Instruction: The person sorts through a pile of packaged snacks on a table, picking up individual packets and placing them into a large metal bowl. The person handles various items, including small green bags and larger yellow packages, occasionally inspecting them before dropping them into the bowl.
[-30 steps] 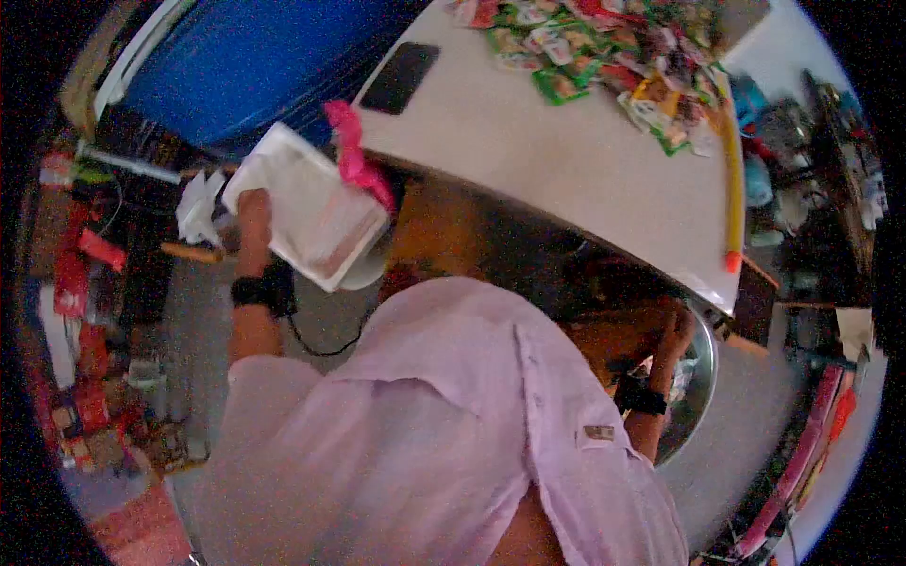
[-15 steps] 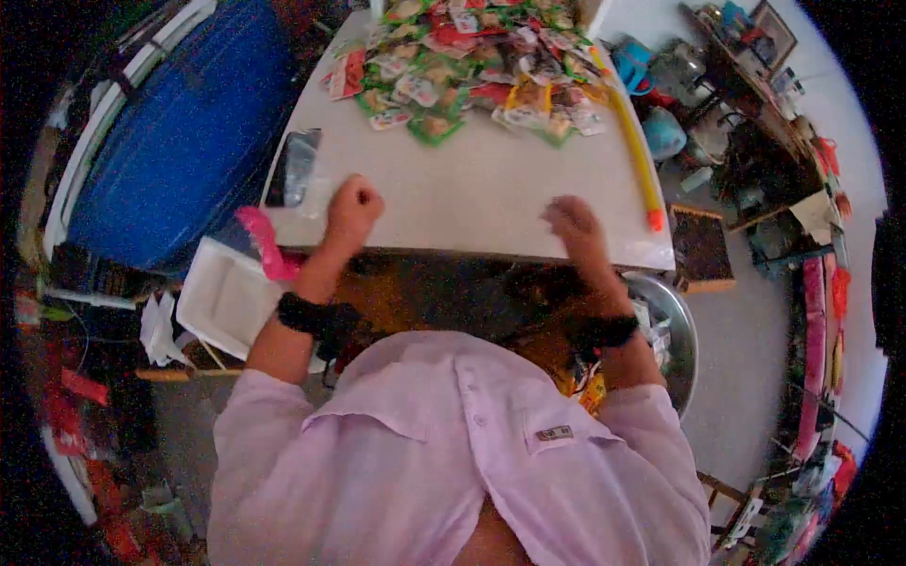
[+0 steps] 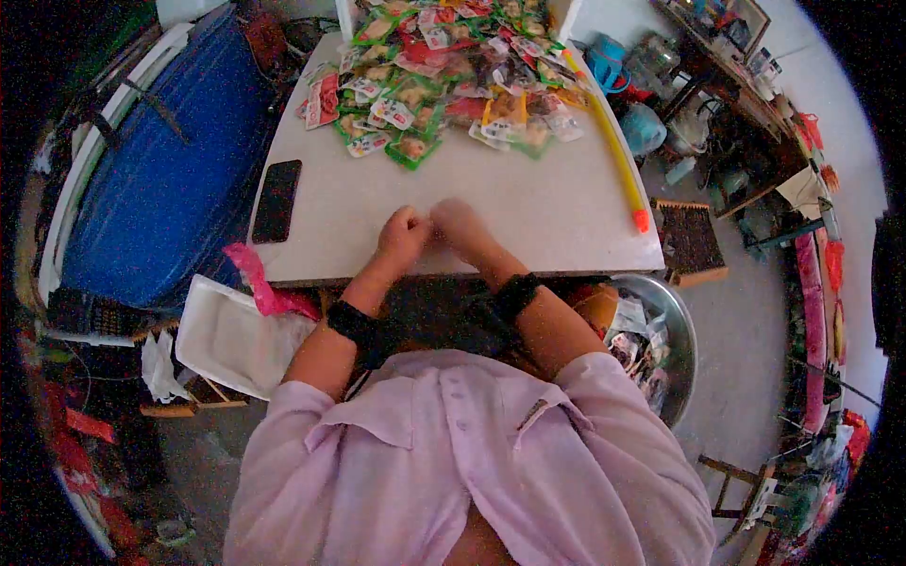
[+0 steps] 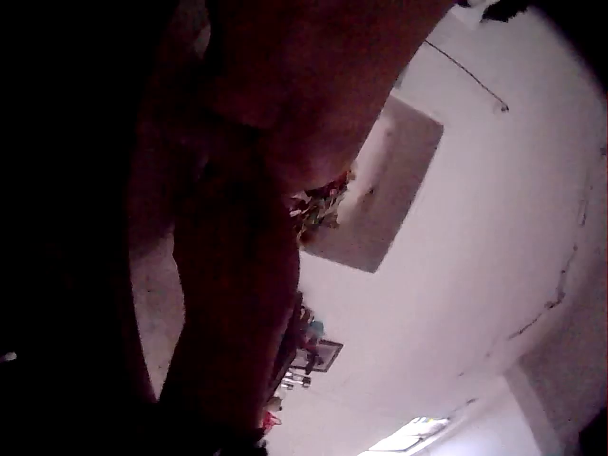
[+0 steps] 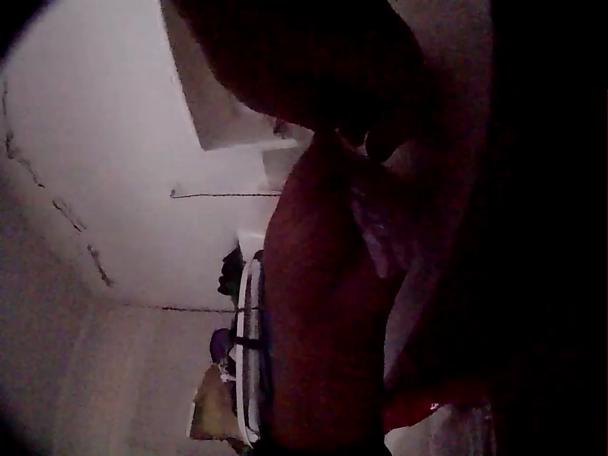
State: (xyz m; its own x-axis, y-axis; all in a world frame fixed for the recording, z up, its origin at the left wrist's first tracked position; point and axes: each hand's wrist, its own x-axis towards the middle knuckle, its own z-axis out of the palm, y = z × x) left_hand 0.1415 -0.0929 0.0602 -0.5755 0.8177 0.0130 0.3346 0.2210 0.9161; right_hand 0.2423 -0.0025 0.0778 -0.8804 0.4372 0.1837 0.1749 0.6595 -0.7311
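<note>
In the head view, my left hand point(image 3: 404, 237) and right hand point(image 3: 460, 231) meet over the near part of the pale table point(image 3: 514, 222). The left fingers are curled in; the right hand is blurred, and I cannot tell whether it pinches anything. Both wrist views are very dark, showing the left hand point(image 4: 294, 85) and right hand point(image 5: 328, 237) close up. Beyond the hands lies a heap of small packets point(image 3: 412, 148), mostly green, red and clear. A black phone point(image 3: 278, 201) rests at the table's left edge.
Along the table's right edge lies a yellow tube point(image 3: 615, 156) with an orange end. A white foam box point(image 3: 193, 325) and a pink cloth-like thing point(image 3: 253, 274) sit at the near left. To the right, a metal basin point(image 3: 689, 344) holds packets. Blue sheeting point(image 3: 170, 170) stands left.
A second ago my left hand was at the white box and my right by the basin. Both came up over the table, then together at its middle. The view turned to face the table.
</note>
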